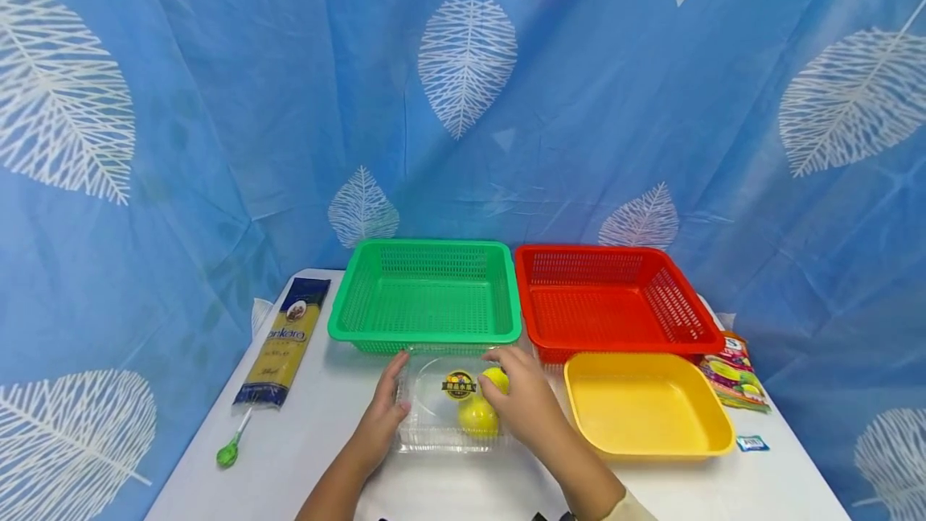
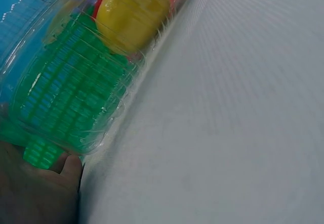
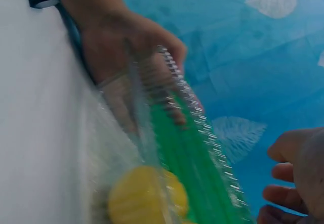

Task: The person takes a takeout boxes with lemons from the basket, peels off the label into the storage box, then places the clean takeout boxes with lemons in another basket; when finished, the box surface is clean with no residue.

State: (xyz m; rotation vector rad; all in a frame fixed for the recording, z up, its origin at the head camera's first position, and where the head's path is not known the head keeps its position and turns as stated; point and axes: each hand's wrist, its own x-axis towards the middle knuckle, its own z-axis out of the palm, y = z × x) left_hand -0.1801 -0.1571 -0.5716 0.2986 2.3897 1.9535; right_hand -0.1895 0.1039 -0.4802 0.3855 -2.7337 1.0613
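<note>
A clear plastic clamshell box [image 1: 427, 418] with a dark fruit label [image 1: 459, 384] rests on the table before me. Inside its right half lie two yellow rounded fruits [image 1: 478, 417]; their exact kind I cannot tell. My left hand [image 1: 381, 411] rests against the box's left side, thumb and fingers spread at the corner. Through the clear plastic, the right wrist view shows this left hand [image 3: 126, 57]. Over the box's right side, my right hand [image 1: 526, 399] hovers with loosely bent fingers. Those fingers [image 3: 283, 196] appear apart from the plastic in the right wrist view.
Behind the box stand a green basket [image 1: 427, 336] and a red basket [image 1: 615, 340]. A yellow tray [image 1: 651, 446] sits to the right, near a colourful packet [image 1: 734, 376] and a small blue sachet [image 1: 752, 443]. At left lie a pasta pack [image 1: 284, 344] and a green lollipop [image 1: 227, 452].
</note>
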